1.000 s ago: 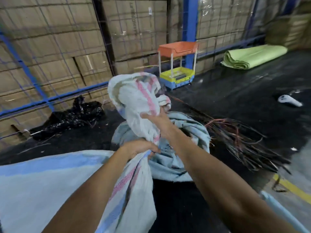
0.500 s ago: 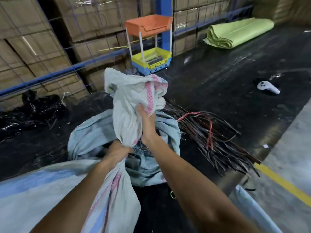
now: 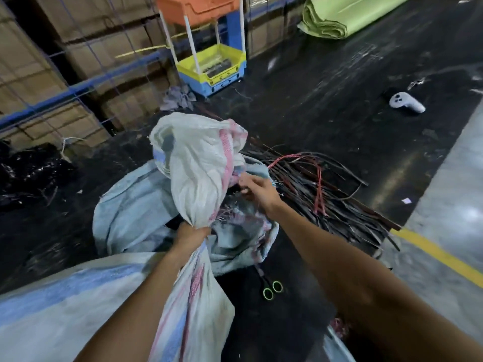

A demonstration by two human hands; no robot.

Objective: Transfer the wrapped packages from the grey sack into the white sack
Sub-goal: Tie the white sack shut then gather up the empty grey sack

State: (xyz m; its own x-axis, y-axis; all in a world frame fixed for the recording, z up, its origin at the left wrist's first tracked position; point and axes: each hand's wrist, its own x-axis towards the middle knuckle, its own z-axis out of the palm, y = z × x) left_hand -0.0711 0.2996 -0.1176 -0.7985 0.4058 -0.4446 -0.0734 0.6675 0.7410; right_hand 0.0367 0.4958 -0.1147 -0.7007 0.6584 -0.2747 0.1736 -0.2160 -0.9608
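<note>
At left, the left hand [image 3: 192, 235] grips the gathered neck of a white sack [image 3: 198, 163] with pink stripes, its bunched top standing over a crumpled grey sack [image 3: 130, 210] on the floor. The right hand [image 3: 257, 188], fingers loosely curled, touches the grey sack's rim. No wrapped packages show, so progress cannot be judged.

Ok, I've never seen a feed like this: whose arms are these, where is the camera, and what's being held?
No machine here: a person wears a camera on the head, looking down at their own bare arms. The left hand grips the bunched neck of a white woven sack with pink stripes. The right hand reaches toward that sack's upper part; whether it grips is unclear. Behind lies a crumpled grey-blue woven sack. On the dark floor lie green-handled scissors and a bundle of dark straps.
</note>
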